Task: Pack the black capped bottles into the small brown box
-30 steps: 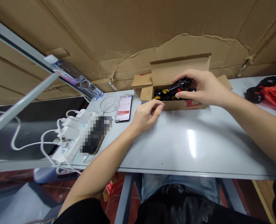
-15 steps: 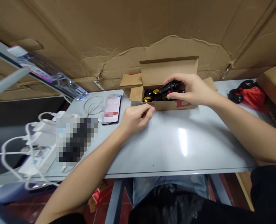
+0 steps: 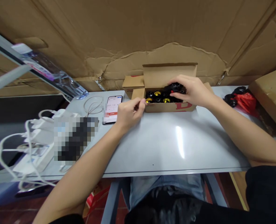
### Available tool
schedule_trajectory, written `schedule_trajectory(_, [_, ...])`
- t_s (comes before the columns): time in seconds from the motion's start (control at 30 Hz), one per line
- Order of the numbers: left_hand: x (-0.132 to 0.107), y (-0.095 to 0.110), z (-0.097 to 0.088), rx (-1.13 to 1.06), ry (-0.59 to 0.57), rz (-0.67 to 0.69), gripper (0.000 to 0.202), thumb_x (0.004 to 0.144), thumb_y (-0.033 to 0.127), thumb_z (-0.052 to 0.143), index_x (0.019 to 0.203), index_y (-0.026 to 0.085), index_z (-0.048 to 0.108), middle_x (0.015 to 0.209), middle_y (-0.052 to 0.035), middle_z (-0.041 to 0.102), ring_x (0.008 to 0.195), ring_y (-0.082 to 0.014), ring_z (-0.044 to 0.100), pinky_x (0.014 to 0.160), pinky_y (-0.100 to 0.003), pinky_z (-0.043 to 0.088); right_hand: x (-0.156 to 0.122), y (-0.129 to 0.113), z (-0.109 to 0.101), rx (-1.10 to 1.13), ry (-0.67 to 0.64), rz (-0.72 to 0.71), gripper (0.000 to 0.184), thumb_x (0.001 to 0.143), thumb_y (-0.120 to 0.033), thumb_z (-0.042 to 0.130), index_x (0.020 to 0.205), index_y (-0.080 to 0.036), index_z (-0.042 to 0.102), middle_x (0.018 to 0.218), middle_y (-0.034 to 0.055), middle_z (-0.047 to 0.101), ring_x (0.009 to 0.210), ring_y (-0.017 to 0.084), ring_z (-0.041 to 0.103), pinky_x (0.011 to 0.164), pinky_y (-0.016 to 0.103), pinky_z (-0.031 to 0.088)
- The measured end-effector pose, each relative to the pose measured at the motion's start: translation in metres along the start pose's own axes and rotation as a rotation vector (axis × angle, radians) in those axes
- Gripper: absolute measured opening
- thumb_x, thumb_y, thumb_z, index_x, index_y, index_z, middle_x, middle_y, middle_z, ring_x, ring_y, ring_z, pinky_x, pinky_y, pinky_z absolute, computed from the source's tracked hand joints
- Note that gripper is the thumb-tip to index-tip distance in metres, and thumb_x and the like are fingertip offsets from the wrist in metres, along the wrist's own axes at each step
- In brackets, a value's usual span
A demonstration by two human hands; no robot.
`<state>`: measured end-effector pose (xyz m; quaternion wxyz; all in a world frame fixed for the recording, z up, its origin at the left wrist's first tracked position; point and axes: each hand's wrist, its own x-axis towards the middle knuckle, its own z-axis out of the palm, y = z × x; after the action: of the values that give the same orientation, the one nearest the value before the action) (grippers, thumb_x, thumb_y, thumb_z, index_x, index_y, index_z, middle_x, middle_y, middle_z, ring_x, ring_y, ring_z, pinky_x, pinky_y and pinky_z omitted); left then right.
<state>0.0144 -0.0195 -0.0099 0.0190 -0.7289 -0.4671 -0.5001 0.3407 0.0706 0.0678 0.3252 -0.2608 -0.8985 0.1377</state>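
A small open cardboard box (image 3: 162, 107) sits near the back of the table, holding several black flashlights (image 3: 158, 100), some showing yellow cups at their ends. Over the box's right half, my right hand (image 3: 190, 89) has its fingers wrapped round a black flashlight (image 3: 172, 87) with a red spot on its side. That flashlight lies tilted above the others, and part of it is hidden by my fingers. At the box's front left corner, my left hand (image 3: 130, 112) is closed, with thumb and forefinger pinching the cardboard edge.
Left of the box lie a phone (image 3: 112, 109), a coiled cable (image 3: 93, 105) and a power strip (image 3: 41, 155) with white plugs. A water bottle (image 3: 51, 73) leans by the metal frame. To the right are a red plastic bag (image 3: 246, 103) and a larger carton (image 3: 272, 96).
My left hand has moved left to the box's corner. My right hand still holds the flashlight, whose end has turned and sunk slightly towards the box. The view has shifted a little.
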Motion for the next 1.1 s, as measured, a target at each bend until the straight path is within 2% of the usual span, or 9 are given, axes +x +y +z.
schedule_trajectory(0.13, [0.003, -0.01, 0.003, 0.026, 0.027, -0.035, 0.058, 0.121, 0.057, 0.06, 0.073, 0.024, 0.066, 0.06, 0.0021, 0.059, 0.055, -0.0141, 0.045, 0.063, -0.034, 0.033, -0.004, 0.002, -0.01, 0.053, 0.091, 0.098, 0.046, 0.1, -0.059, 0.09, 0.133, -0.027, 0.086, 0.128, 0.0113, 0.091, 0.113, 0.036, 0.083, 0.1, 0.049, 0.066])
schedule_trajectory(0.23, [0.007, -0.012, 0.003, 0.032, 0.017, -0.056, 0.066, 0.12, 0.064, 0.057, 0.066, 0.025, 0.049, 0.056, 0.0038, 0.043, 0.054, -0.0141, 0.033, 0.063, -0.036, 0.025, -0.023, 0.001, -0.016, 0.073, 0.143, 0.163, 0.045, 0.102, -0.061, 0.091, 0.134, -0.028, 0.088, 0.125, 0.0093, 0.091, 0.107, 0.034, 0.083, 0.097, 0.047, 0.067])
schedule_trajectory(0.33, [0.011, -0.006, -0.001, 0.077, -0.062, -0.115, 0.07, 0.117, 0.069, 0.051, 0.063, 0.026, 0.034, 0.055, 0.0026, 0.034, 0.055, -0.0152, 0.026, 0.065, -0.039, 0.021, -0.049, 0.003, -0.017, 0.089, 0.224, 0.21, 0.043, 0.102, -0.062, 0.093, 0.131, -0.03, 0.089, 0.121, 0.0072, 0.091, 0.106, 0.034, 0.084, 0.098, 0.048, 0.068])
schedule_trajectory(0.5, [0.021, 0.016, -0.012, 0.268, -0.365, -0.271, 0.062, 0.116, 0.063, 0.044, 0.065, 0.028, 0.036, 0.06, -0.005, 0.049, 0.063, -0.0216, 0.04, 0.073, -0.042, 0.027, -0.07, 0.019, -0.008, 0.174, 0.293, 0.302, 0.05, 0.094, -0.065, 0.101, 0.131, -0.033, 0.091, 0.115, 0.0046, 0.091, 0.1, 0.034, 0.085, 0.092, 0.049, 0.072])
schedule_trajectory(0.57, [0.026, 0.022, -0.016, 0.385, -0.518, -0.315, 0.069, 0.118, 0.067, 0.038, 0.061, 0.028, 0.04, 0.064, -0.0103, 0.057, 0.067, -0.0273, 0.052, 0.075, -0.043, 0.032, -0.071, 0.025, -0.004, 0.178, 0.292, 0.304, 0.056, 0.088, -0.065, 0.106, 0.131, -0.034, 0.092, 0.114, 0.0042, 0.091, 0.101, 0.036, 0.086, 0.091, 0.051, 0.075])
schedule_trajectory(0.67, [0.033, 0.027, -0.023, 0.49, -0.746, -0.36, 0.083, 0.12, 0.075, 0.032, 0.053, 0.028, 0.05, 0.069, -0.0174, 0.066, 0.077, -0.0363, 0.068, 0.081, -0.047, 0.045, -0.073, 0.03, -0.003, 0.171, 0.286, 0.303, 0.056, 0.086, -0.065, 0.107, 0.131, -0.034, 0.093, 0.111, 0.0042, 0.09, 0.105, 0.039, 0.087, 0.091, 0.053, 0.077])
schedule_trajectory(0.73, [0.035, 0.028, -0.026, 0.507, -0.821, -0.37, 0.089, 0.12, 0.079, 0.029, 0.052, 0.028, 0.056, 0.075, -0.0202, 0.071, 0.083, -0.0399, 0.074, 0.086, -0.049, 0.052, -0.075, 0.035, -0.003, 0.171, 0.289, 0.304, 0.057, 0.088, -0.067, 0.107, 0.133, -0.035, 0.092, 0.11, 0.0044, 0.089, 0.103, 0.039, 0.088, 0.091, 0.054, 0.077])
schedule_trajectory(0.93, [0.028, 0.015, -0.02, 0.49, -0.808, -0.392, 0.096, 0.119, 0.086, 0.017, 0.06, 0.027, 0.065, 0.084, -0.0212, 0.08, 0.093, -0.0435, 0.08, 0.09, -0.052, 0.055, -0.08, 0.048, 0.0, 0.189, 0.268, 0.305, 0.067, 0.086, -0.072, 0.107, 0.138, -0.034, 0.089, 0.11, 0.0052, 0.09, 0.094, 0.036, 0.086, 0.09, 0.058, 0.076])
schedule_trajectory(1.1, [0.018, 0.001, -0.007, 0.43, -0.642, -0.42, 0.097, 0.117, 0.095, 0.019, 0.064, 0.027, 0.064, 0.082, -0.0197, 0.08, 0.092, -0.0414, 0.08, 0.088, -0.05, 0.055, -0.079, 0.04, 0.002, 0.133, 0.292, 0.307, 0.065, 0.09, -0.072, 0.104, 0.137, -0.03, 0.087, 0.107, 0.0053, 0.089, 0.089, 0.034, 0.083, 0.086, 0.054, 0.073])
